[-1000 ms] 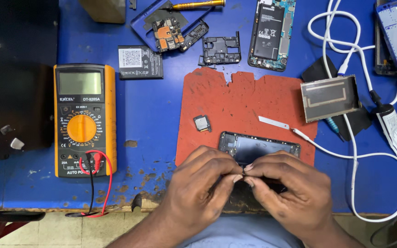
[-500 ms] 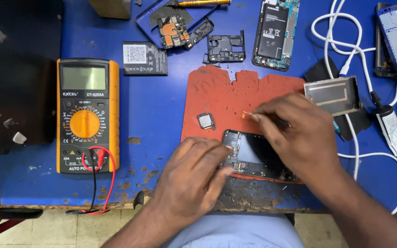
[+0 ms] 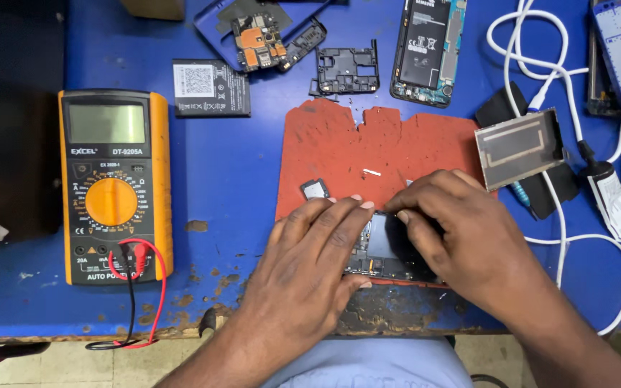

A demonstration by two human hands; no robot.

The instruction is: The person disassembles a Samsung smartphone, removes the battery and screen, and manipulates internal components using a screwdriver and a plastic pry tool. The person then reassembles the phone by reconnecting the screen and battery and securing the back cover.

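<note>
Fingers of both hands press flat on the opened phone, which sits on the red mat at the worktop's front edge. Left hand pins it, right hand works. Go gentle imo, that bare glossy board looks fragile; mat's rubbery, scorched.

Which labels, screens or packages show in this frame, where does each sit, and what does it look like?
Multimeter screen: top of the yellow-and-black meter, left of the red mat; grey rectangle, blank.
Battery label: loose black battery above the mat's left corner; white square code patch, white print.
Phone battery label: inside the opened phone at top centre; black rectangle, white print.
White tag: on the cable at right; crumpled, small print.
</note>
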